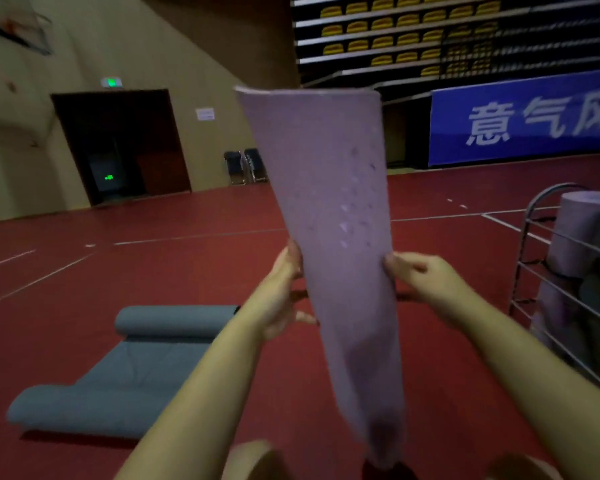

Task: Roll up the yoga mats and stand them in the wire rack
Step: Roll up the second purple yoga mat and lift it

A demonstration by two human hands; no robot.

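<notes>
Left hand and right hand clasped purple mat from either side, upright, centre frame; grey mat lay partly rolled on floor at 8 o'clock; wire rack with rolled mats at 3 o'clock.

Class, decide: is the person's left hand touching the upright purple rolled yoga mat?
Touching. The head view shows the left hand pressed against the purple rolled yoga mat's left edge.
</notes>
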